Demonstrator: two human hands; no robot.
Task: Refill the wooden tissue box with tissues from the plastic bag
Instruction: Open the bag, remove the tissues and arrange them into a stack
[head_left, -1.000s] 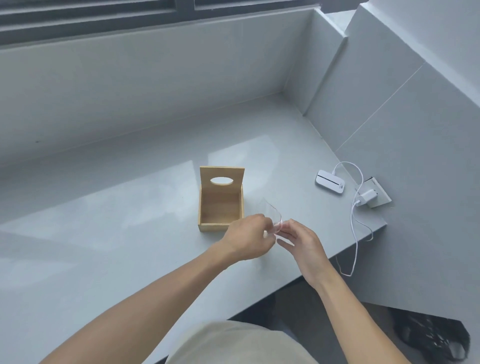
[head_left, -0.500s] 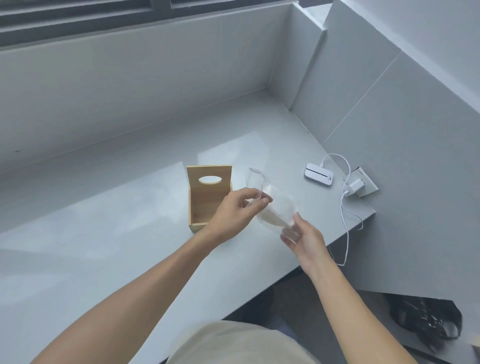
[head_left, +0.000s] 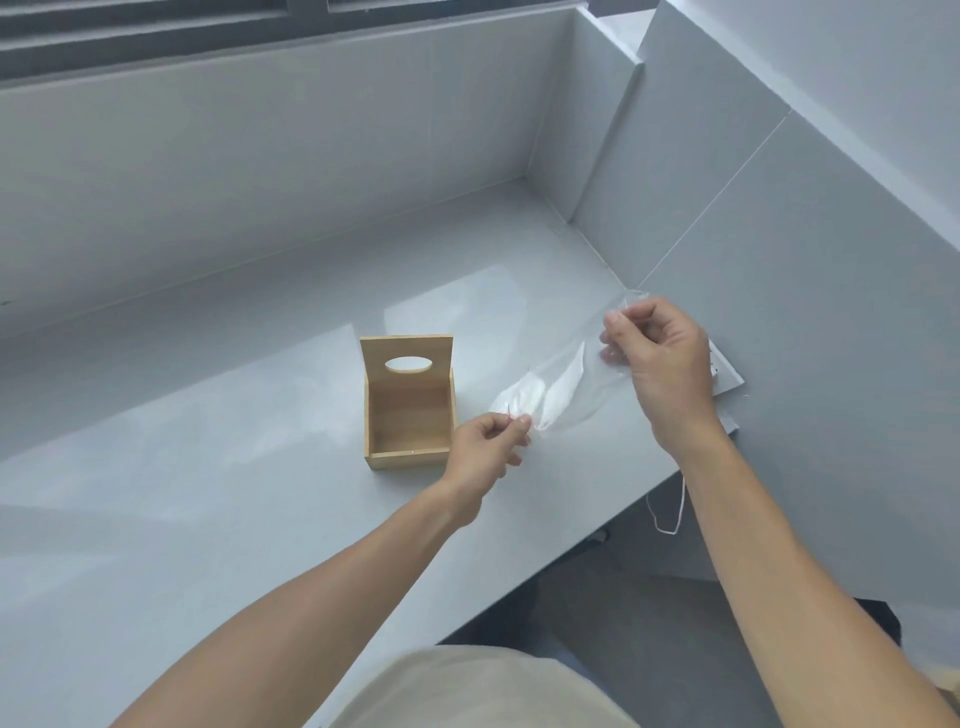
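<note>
Clear plastic bag (head_left: 558, 387) is stretched out between my two hands right now, hanging over the grey counter (head_left: 208, 519). My left hand (head_left: 485, 447) pinches the lower end with thumb and fingertips, other fingers curled in. My right hand (head_left: 657, 353) pinches the upper end, up and off to the right. So the bag's long axis runs diagonally, low-left to high-right. I can see something white inside it, probably the tissues, but it's too see-through and glary to say how many.

The wooden tissue box (head_left: 409, 410) sits on the counter with its lid flipped up at the back, the oval slot showing, and the inside looks empty. It's just to the left of my left hand, nearly touching it from this angle. That's the bit that matters: the box is on the left-hand side, well apart from my right hand. I'd guess whatever comes out of the bag has to travel left and down, so the left end should be the one that opens.
</note>
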